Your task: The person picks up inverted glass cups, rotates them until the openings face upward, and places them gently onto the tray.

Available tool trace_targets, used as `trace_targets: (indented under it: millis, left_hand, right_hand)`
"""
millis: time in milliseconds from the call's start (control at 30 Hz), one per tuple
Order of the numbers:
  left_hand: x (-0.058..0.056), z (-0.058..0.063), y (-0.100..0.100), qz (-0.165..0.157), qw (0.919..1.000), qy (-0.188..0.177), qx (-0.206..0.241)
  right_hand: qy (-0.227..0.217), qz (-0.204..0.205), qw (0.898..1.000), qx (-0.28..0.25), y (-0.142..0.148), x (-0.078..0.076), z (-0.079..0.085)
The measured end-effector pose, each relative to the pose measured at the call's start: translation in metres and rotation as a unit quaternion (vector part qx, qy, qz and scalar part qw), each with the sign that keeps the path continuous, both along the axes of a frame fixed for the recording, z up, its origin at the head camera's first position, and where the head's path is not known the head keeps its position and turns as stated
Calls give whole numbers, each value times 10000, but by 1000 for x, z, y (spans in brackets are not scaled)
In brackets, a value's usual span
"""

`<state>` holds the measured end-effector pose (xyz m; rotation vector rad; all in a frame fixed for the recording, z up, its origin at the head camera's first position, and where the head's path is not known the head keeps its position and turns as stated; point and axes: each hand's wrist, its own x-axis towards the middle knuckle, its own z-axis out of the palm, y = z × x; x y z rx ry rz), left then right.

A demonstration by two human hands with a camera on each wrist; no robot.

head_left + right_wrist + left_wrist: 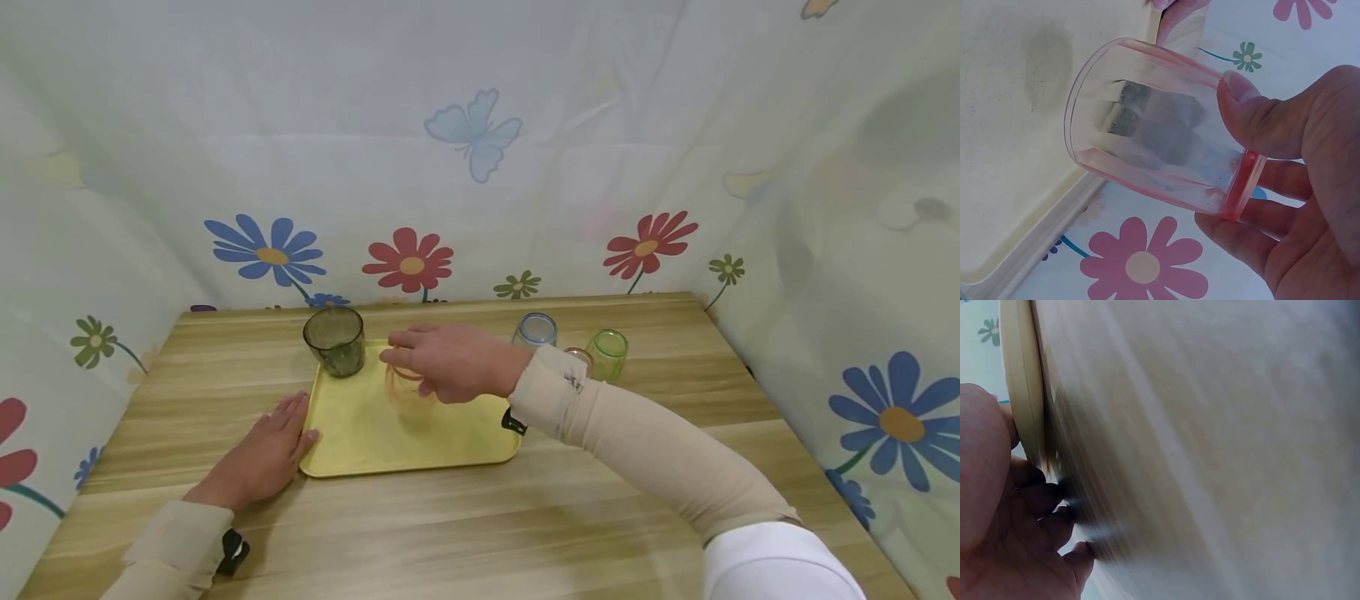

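Note:
My right hand (pixel 457 362) reaches over the yellow tray (pixel 450 442) and holds a clear pink drinking glass (pixel 1154 125). In the right wrist view the thumb and fingers grip it around its thick base, with the wide rim facing the tray. In the head view the hand covers much of this glass. A dark grey-green glass (pixel 343 354) stands mouth up at the tray's back left corner. My left hand (pixel 266 450) rests by the tray's left edge, fingers extended on the table and thumb at the rim. The left wrist view shows the tray edge (pixel 1022 375) beside these fingers.
Right of the tray stand a blue-tinted glass (pixel 536 330), a reddish one (pixel 580 357) partly behind the right sleeve, and a green one (pixel 607 354). The wooden table (pixel 600 517) meets a flower-printed cloth (pixel 337 167) at its back and sides.

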<state>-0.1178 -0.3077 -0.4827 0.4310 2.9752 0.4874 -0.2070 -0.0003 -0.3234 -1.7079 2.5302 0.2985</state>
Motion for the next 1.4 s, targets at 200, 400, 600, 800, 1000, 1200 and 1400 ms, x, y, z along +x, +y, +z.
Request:
trace_targets:
  millis: [200, 400, 600, 800, 1000, 1200, 1400]
  left_hand:
    - [0, 1, 0, 20, 10000, -29, -90]
    - [0, 3, 1, 25, 9999, -45, -87]
    - [0, 3, 1, 32, 9999, -7, -162]
    - [1, 10, 7, 64, 9999, 71, -105]
    - [1, 25, 22, -46, 9996, 45, 272]
    - [-5, 33, 42, -119, 9979, 273, 572]
    - [-14, 41, 58, -149, 9962, 341, 790]
  right_hand:
    - [72, 79, 9999, -124, -5, -3, 0]
    - [157, 33, 9999, -31, -11, -4, 2]
    - [165, -31, 9999, 21, -15, -4, 3]
    - [56, -142, 9999, 29, -16, -4, 3]
    - [-106, -230, 9997, -47, -15, -4, 2]
    - [-454, -300, 9980, -326, -13, -4, 2]
    - [-719, -296, 9943, -735, -10, -4, -1]
